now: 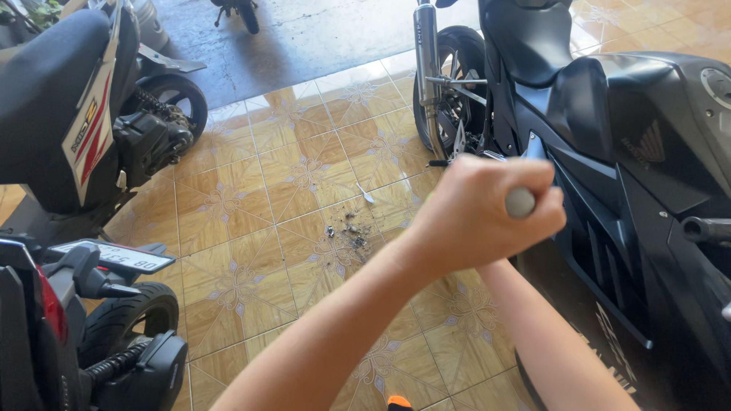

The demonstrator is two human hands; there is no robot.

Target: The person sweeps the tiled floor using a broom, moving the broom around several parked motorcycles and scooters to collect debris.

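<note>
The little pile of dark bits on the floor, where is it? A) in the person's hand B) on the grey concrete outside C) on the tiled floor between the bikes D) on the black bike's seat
C: the dark bits lie on the patterned tiled floor, left of the black motorbike and beyond the closed left hand.

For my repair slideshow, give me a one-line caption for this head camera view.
Left hand fisted around a grey-tipped tool handle beside a matte black motorcycle.

R hand hidden behind L hand (pixel 476 217), tool (pixel 520 202) shaft unseen
</note>
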